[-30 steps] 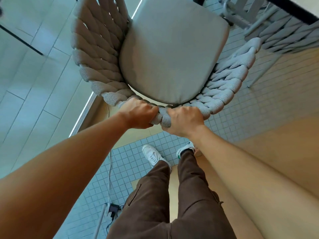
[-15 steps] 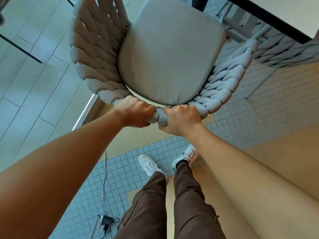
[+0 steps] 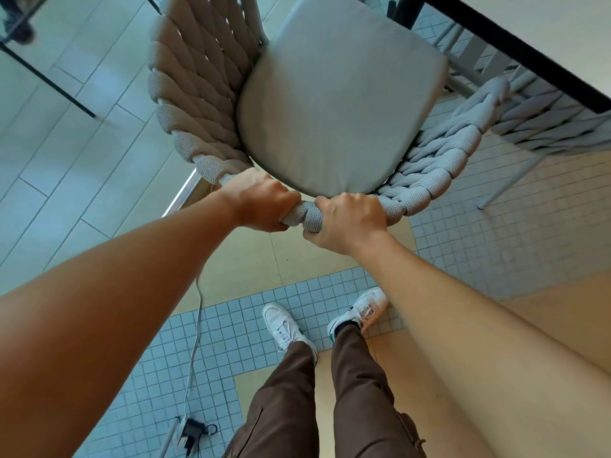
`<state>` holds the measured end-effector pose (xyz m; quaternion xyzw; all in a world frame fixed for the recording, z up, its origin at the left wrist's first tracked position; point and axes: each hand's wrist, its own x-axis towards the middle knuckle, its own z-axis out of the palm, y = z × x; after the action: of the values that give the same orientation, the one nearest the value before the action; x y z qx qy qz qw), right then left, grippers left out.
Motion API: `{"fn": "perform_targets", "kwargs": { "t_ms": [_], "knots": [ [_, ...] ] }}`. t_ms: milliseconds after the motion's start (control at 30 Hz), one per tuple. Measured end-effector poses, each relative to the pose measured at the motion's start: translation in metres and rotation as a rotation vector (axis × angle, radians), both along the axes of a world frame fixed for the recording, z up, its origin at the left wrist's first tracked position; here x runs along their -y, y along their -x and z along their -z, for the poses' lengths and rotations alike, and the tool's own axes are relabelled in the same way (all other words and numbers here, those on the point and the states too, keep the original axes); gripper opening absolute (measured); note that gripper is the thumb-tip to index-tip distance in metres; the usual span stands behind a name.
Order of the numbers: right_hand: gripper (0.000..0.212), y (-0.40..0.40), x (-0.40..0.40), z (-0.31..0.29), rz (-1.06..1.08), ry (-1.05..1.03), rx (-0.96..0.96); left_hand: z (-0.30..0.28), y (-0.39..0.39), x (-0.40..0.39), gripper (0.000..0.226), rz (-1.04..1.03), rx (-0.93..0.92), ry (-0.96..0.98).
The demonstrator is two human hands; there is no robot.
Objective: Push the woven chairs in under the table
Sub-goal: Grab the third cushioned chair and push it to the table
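A woven rope chair [image 3: 195,104] with a grey seat cushion [image 3: 334,104] stands right in front of me, its backrest nearest to me. My left hand [image 3: 261,203] and my right hand [image 3: 347,223] are both shut on the top of the woven backrest, side by side. The table [image 3: 542,44], light-topped with a dark edge, is at the upper right, its dark leg [image 3: 405,11] beyond the cushion. A second woven chair [image 3: 555,127] sits partly under the table on the right, close to the first chair's right arm.
My two feet in white shoes [image 3: 284,325] stand on small blue tiles behind the chair. A white cable [image 3: 195,325] runs down the floor on the left to a black plug [image 3: 193,429]. A thin dark frame [image 3: 49,81] crosses the floor at upper left.
The chair has moved forward, away from my feet and toward the table, with both hands still gripping the backrest. More of the table top now shows at the upper right.
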<state>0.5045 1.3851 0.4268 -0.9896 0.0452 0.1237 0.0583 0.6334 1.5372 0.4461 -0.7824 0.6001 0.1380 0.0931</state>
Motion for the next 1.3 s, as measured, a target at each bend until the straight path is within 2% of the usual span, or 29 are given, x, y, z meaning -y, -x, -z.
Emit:
{"fn": "perform_targets", "kwargs": {
  "t_ms": [100,400,533,733,933,1067,1167,1300],
  "knots": [
    [0.046,-0.004,-0.001,-0.001,0.016,-0.004,-0.016,-0.001,-0.003,0.001,0.037,-0.004,0.009,0.004],
    [0.062,0.0,-0.002,-0.005,0.077,-0.025,-0.009,-0.014,0.0,-0.008,0.046,-0.039,-0.055,0.037],
    [0.061,-0.003,-0.003,-0.005,0.082,-0.013,-0.026,-0.014,-0.02,-0.014,0.046,-0.005,-0.038,-0.024],
    [0.06,-0.01,0.0,0.001,0.018,-0.003,-0.028,-0.006,-0.028,-0.012,0.039,0.053,-0.038,-0.018],
    [0.059,-0.016,0.001,-0.001,0.026,-0.001,-0.046,-0.007,-0.033,-0.012,0.039,0.047,-0.036,0.007],
    [0.056,-0.016,0.0,-0.005,0.046,-0.005,-0.079,-0.008,-0.023,-0.011,0.039,-0.037,-0.02,-0.021],
    [0.057,-0.014,0.0,-0.012,0.08,-0.029,-0.111,-0.012,-0.017,-0.008,0.053,-0.109,-0.038,-0.115],
    [0.073,-0.007,-0.001,-0.025,0.138,-0.061,-0.185,-0.026,-0.009,-0.004,0.088,-0.134,-0.122,-0.236]
  ]
}}
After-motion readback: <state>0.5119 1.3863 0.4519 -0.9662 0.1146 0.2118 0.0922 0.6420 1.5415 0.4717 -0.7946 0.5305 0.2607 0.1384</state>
